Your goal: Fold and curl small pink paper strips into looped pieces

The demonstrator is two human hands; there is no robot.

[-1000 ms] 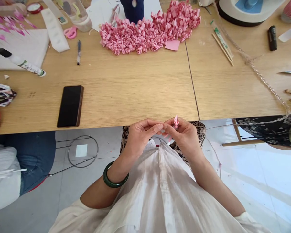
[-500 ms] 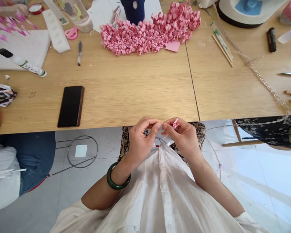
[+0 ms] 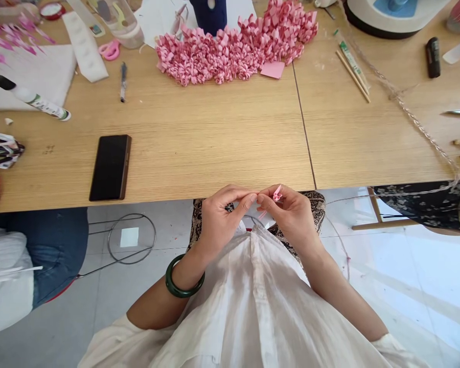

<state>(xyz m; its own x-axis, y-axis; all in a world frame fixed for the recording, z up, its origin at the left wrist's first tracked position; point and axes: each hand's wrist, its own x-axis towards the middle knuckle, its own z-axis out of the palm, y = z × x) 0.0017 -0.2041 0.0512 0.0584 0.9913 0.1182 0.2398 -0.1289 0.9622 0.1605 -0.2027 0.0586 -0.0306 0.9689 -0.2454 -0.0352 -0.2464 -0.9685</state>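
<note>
My left hand (image 3: 224, 217) and my right hand (image 3: 291, 214) meet just below the near edge of the wooden table (image 3: 214, 138), over my lap. Both pinch a small pink paper strip (image 3: 276, 193), whose curled end sticks up between my right thumb and forefinger. The part of the strip inside the fingers is hidden. A green bangle (image 3: 184, 278) sits on my left wrist. At the far side of the table lies a heap of curled pink paper pieces (image 3: 233, 46).
A black phone (image 3: 111, 167) lies left of centre. Further left are a glue bottle (image 3: 30, 98), pink scissors (image 3: 110, 49) and a pen (image 3: 123, 82). Chopsticks (image 3: 352, 71), a black lighter (image 3: 432, 56) and twisted wire (image 3: 417, 122) lie right. Another person's legs (image 3: 34, 250) sit left.
My fingers have shifted slightly on the pink strip, and its curled end now leans lower than a second ago. Nothing on the table has moved.
</note>
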